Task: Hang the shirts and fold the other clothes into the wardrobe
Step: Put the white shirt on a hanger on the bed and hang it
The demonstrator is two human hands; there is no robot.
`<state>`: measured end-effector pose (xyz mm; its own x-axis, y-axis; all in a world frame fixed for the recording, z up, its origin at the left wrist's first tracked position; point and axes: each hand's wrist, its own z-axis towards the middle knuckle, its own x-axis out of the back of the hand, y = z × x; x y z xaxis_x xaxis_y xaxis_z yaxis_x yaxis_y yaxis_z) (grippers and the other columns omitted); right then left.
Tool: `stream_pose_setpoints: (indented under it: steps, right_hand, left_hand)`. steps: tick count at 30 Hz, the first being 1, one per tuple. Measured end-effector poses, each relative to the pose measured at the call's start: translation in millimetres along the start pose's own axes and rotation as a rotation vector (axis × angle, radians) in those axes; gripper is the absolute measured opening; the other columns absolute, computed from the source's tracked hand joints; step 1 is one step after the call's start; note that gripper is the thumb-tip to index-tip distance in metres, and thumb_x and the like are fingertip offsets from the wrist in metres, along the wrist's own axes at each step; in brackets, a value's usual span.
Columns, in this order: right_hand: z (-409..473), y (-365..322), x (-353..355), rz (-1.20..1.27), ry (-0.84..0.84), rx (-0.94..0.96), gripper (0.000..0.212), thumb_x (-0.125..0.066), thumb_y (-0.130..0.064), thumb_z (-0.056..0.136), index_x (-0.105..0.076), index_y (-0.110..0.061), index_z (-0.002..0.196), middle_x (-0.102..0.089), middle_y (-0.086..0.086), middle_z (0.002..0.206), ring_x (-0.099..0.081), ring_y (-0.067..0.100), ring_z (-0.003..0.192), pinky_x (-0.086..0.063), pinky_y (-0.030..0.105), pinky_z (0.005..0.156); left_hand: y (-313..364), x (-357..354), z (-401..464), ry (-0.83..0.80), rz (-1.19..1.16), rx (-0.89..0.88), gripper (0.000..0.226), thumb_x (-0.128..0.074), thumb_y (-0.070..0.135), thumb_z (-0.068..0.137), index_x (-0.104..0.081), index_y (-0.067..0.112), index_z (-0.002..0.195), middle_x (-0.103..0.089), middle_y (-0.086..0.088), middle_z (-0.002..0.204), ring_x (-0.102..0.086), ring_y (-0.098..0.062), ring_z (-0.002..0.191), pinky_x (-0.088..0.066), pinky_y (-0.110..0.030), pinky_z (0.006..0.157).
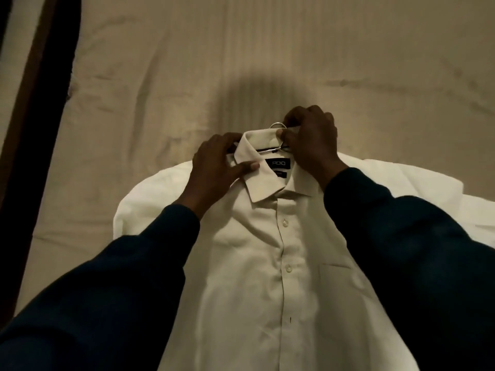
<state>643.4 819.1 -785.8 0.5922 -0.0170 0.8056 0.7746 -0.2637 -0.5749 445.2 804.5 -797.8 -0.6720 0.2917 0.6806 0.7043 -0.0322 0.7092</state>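
A cream button-up shirt [267, 263] lies face up on the bed, buttoned, its collar pointing away from me. A metal hanger [270, 150] sits inside the neck; only its hook and a short bar show above a black label. My left hand [217, 170] pinches the collar's left wing between thumb and fingers. My right hand [310, 143] grips the collar's back edge beside the hanger hook. Both arms wear dark sleeves.
The shirt rests on a wrinkled beige bedsheet [160, 76]. White cloth [428, 183] spreads out from under the shirt to the right and left. A dark wooden bed edge [34, 103] runs down the left side.
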Motion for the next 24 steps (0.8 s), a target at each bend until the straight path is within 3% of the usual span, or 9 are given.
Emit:
stream_pose_setpoints:
  steps: [2, 6, 9, 11, 13, 16, 19, 24]
  right_hand:
    - [-1.9, -4.0, 4.5, 0.167, 0.033, -0.034, 0.008, -0.066, -0.026, 0.093, -0.065, -0.021, 0.098, -0.068, 0.003, 0.101, -0.063, 0.024, 0.096, -0.052, 0.034, 0.083]
    - [-12.9, -14.3, 32.5, 0.258, 0.224, 0.048, 0.010, -0.057, -0.026, 0.096, -0.060, -0.018, 0.100, -0.069, 0.002, 0.084, -0.066, 0.024, 0.074, -0.057, 0.047, 0.070]
    - [-26.5, -24.3, 63.8, 0.245, 0.221, 0.167, 0.014, -0.055, -0.024, 0.097, -0.058, -0.013, 0.104, -0.068, 0.003, 0.086, -0.067, 0.025, 0.072, -0.057, 0.048, 0.067]
    - [-39.8, -34.3, 87.4, 0.204, 0.206, 0.239, 0.015, -0.055, -0.022, 0.098, -0.057, -0.009, 0.105, -0.067, 0.005, 0.087, -0.066, 0.025, 0.072, -0.056, 0.049, 0.066]
    - [-58.1, -49.2, 115.7, 0.145, 0.186, 0.311, 0.015, -0.056, -0.021, 0.099, -0.057, -0.007, 0.105, -0.066, 0.006, 0.086, -0.065, 0.025, 0.071, -0.055, 0.048, 0.065]
    - [-88.8, -77.1, 164.8, 0.071, 0.177, 0.411, 0.016, -0.054, -0.020, 0.100, -0.056, -0.005, 0.105, -0.065, 0.007, 0.083, -0.061, 0.024, 0.068, -0.053, 0.046, 0.063]
    - [-125.0, -112.1, 219.8, 0.068, 0.197, 0.483, 0.015, -0.054, -0.018, 0.100, -0.056, -0.004, 0.104, -0.060, 0.005, 0.082, -0.056, 0.021, 0.068, -0.050, 0.040, 0.062]
    - [-192.6, -167.5, 309.2, 0.119, 0.280, 0.584, 0.009, -0.054, -0.017, 0.100, -0.055, -0.008, 0.098, -0.056, 0.001, 0.079, -0.052, 0.018, 0.065, -0.043, 0.032, 0.058]
  left_hand:
    - [2.0, 5.8, 0.2, -0.091, 0.107, -0.032, 0.071, -0.071, 0.065, 0.065, -0.062, 0.023, 0.122, -0.065, -0.001, 0.115, -0.059, -0.023, 0.105, -0.047, -0.044, 0.092]
    - [16.7, 26.9, 4.4, -0.100, 0.134, -0.121, 0.049, -0.082, 0.039, 0.078, -0.063, 0.011, 0.114, -0.065, -0.005, 0.108, -0.058, -0.024, 0.098, -0.041, -0.032, 0.079]
    - [36.8, 47.7, -9.0, -0.072, 0.031, -0.134, 0.042, -0.081, 0.035, 0.081, -0.061, 0.015, 0.111, -0.063, 0.008, 0.100, -0.055, -0.006, 0.085, -0.037, -0.011, 0.071]
    - [54.5, 58.5, -25.4, -0.082, -0.010, -0.101, 0.043, -0.081, 0.035, 0.081, -0.058, 0.018, 0.113, -0.061, 0.015, 0.095, -0.054, 0.005, 0.077, -0.037, -0.006, 0.068]
    - [77.6, 71.6, -46.5, -0.082, -0.043, -0.079, 0.041, -0.082, 0.037, 0.080, -0.056, 0.025, 0.111, -0.060, 0.019, 0.091, -0.053, 0.014, 0.080, -0.037, -0.007, 0.067]
    - [120.4, 101.1, -82.3, -0.040, -0.060, -0.072, 0.040, -0.082, 0.036, 0.080, -0.056, 0.028, 0.109, -0.060, 0.020, 0.090, -0.053, 0.014, 0.083, -0.037, -0.005, 0.068]
    - [173.5, 143.3, -123.8, 0.032, -0.052, -0.082, 0.039, -0.081, 0.034, 0.081, -0.060, 0.023, 0.111, -0.060, 0.017, 0.092, -0.054, 0.002, 0.081, -0.039, -0.009, 0.071]
    - [252.3, 210.8, -184.5, 0.227, 0.135, -0.216, 0.047, -0.081, 0.041, 0.078, -0.064, 0.020, 0.116, -0.065, 0.004, 0.108, -0.056, -0.020, 0.100, -0.042, -0.036, 0.085]
